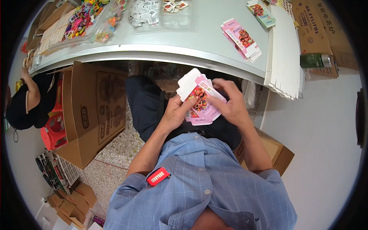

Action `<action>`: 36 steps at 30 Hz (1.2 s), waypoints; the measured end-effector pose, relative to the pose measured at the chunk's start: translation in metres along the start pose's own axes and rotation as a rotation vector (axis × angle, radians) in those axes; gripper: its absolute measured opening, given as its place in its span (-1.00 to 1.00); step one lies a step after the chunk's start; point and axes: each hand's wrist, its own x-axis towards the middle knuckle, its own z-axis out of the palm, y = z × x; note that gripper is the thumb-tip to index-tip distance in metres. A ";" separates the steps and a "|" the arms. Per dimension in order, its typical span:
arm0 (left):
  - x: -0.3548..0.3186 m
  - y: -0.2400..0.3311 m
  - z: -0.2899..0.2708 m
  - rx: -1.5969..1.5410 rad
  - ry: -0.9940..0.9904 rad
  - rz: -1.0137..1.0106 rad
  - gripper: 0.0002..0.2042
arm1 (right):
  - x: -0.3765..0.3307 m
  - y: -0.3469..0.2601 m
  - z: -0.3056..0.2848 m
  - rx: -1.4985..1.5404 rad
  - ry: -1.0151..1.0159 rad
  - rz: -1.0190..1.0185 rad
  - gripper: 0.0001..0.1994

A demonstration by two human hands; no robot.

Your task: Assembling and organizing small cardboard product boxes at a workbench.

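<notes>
Over my lap, I hold several flattened pink cartons with cartoon figures and white flaps, overlapping one another. My left hand pinches their left edge, thumb on the printed face. On the right side, my right hand lays its thumb across the front carton, with its fingers bent behind the upper edge. More flat pink cartons lie in a small pile on the table beyond my hands. Farther right is a green printed carton.
A large cardboard box stands open left of my legs. Plastic trays at the back hold colourful small toys and white packets. White card strips stack at the table's right end, beside a green bottle. Another person's arm shows at far left.
</notes>
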 end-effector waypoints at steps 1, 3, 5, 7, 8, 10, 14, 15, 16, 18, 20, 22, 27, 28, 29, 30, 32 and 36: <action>0.001 -0.002 0.004 -0.002 0.000 0.002 -0.73 | -0.001 0.002 0.005 -0.002 -0.001 -0.001 -0.60; 0.007 -0.012 0.017 -0.108 0.189 0.110 -0.72 | -0.005 0.011 0.019 -0.220 0.083 -0.122 -0.65; 0.012 -0.024 0.027 -0.129 0.275 0.123 -0.73 | -0.014 0.008 0.040 -0.239 0.174 -0.176 -0.70; 0.013 -0.024 0.034 -0.136 0.314 0.140 -0.76 | -0.025 0.012 0.061 -0.151 0.218 -0.146 -0.67; 0.013 -0.026 0.031 -0.135 0.312 0.141 -0.76 | -0.026 0.016 0.062 -0.151 0.219 -0.147 -0.67; 0.014 -0.032 0.020 0.008 0.300 0.212 -0.78 | -0.026 0.025 0.058 0.113 0.209 0.079 -0.62; 0.010 -0.021 0.011 0.104 0.333 0.229 -0.80 | -0.016 0.040 0.027 0.354 0.109 0.156 -0.61; 0.010 -0.022 0.009 0.102 0.334 0.229 -0.80 | -0.016 0.040 0.027 0.352 0.108 0.156 -0.61; 0.010 -0.021 0.008 0.123 0.325 0.224 -0.81 | -0.016 0.039 0.027 0.386 0.090 0.176 -0.63; 0.009 -0.022 0.007 0.144 0.322 0.221 -0.82 | -0.016 0.038 0.026 0.421 0.067 0.196 -0.65; 0.008 -0.016 0.008 0.349 0.325 0.307 -0.83 | -0.015 0.037 0.023 0.551 0.158 0.265 -0.69; 0.006 -0.013 0.007 0.374 0.329 0.323 -0.82 | -0.011 0.033 0.019 0.544 0.204 0.276 -0.72; 0.004 -0.017 0.001 0.294 0.354 0.256 -0.76 | -0.010 0.014 0.020 0.169 0.236 0.171 -0.75; 0.005 -0.011 0.007 0.243 0.348 0.227 -0.72 | -0.010 0.006 0.023 0.054 0.278 0.127 -0.75; 0.006 -0.008 0.012 0.193 0.342 0.198 -0.67 | -0.010 0.003 0.030 -0.088 0.303 0.055 -0.74; 0.008 -0.012 0.014 0.229 0.295 0.252 -0.60 | -0.010 0.003 0.037 -0.230 0.326 -0.016 -0.74; 0.011 -0.022 0.018 0.235 0.170 0.315 -0.42 | -0.013 0.005 0.066 -0.470 0.163 -0.224 -0.51; 0.015 -0.029 0.011 -0.159 0.300 0.069 -0.68 | -0.018 -0.012 0.075 -0.427 -0.059 -0.193 -0.36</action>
